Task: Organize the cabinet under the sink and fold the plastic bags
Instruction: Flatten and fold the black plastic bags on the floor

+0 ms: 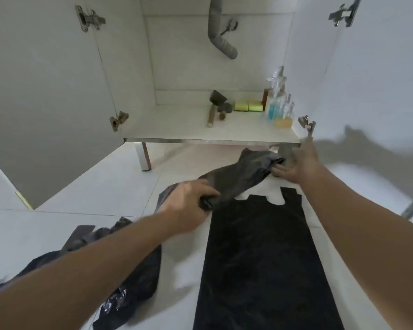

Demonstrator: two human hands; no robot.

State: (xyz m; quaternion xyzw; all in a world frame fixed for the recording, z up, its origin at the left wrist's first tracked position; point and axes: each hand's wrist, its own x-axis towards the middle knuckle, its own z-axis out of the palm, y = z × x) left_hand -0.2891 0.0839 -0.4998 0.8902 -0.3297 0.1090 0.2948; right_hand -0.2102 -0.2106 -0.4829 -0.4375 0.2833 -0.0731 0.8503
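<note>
We see a black plastic bag [258, 258] lying flat on the white floor [93, 191] just in front of the open cabinet [200, 125], its two handles pointing toward the cabinet; the film is matte, smooth and nearly free of creases. Above the handles of that flat bag, a second bag [239, 175] hangs stretched between both hands, greyer in the light and twisted into a loose band. Our left hand [188, 206] has its fingers curled round the near end of this band, gripping it. Our right hand [296, 165] holds the far end, fingers partly spread; it is blurred, so we cannot tell how tight that hold is. To the left of the flat bag, under the left forearm, lies a crumpled heap of bags [129, 282], glossy and wrinkled. Inside the cabinet, behind the flat bag, stand clear bottles [279, 103], two yellow sponges [248, 106] and a brush [216, 103], beneath a grey drain pipe [221, 36].
</note>
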